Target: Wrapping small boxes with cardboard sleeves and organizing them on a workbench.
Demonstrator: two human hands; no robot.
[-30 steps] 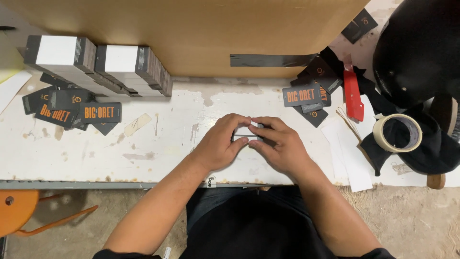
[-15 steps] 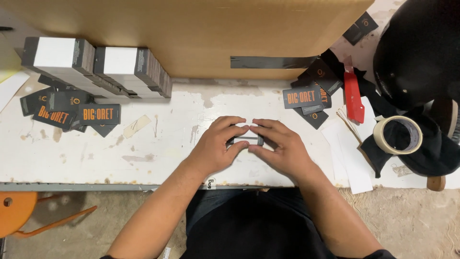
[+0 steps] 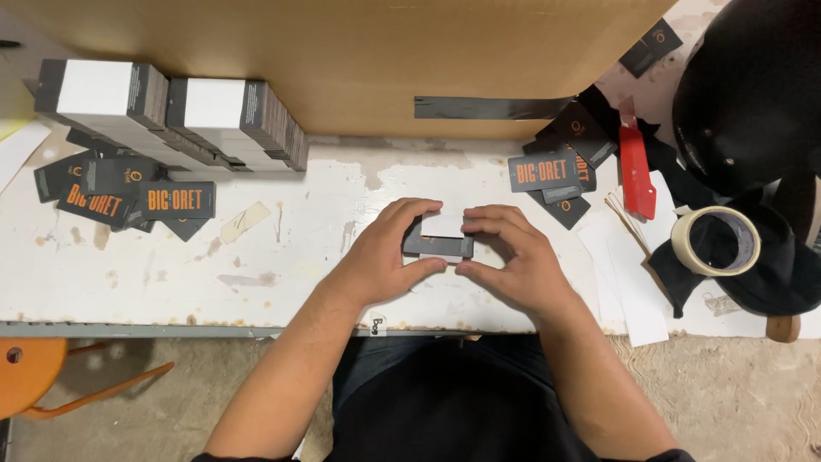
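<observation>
At the frame's centre, the left hand [image 3: 376, 261] and right hand [image 3: 513, 261] pinch a small dark card stack [image 3: 438, 243] (white-banded, seemingly) between curled fingers and thumbs, on the white table [image 3: 256, 282].

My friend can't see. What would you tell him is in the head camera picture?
Two bare hands, left hand and right hand, squeeze a small stack of dark cards with a white paper band between them over a worn white-painted workbench. Banded card bundles and loose dark cards with orange print lie to the left; a roll of beige tape sits at right.
</observation>
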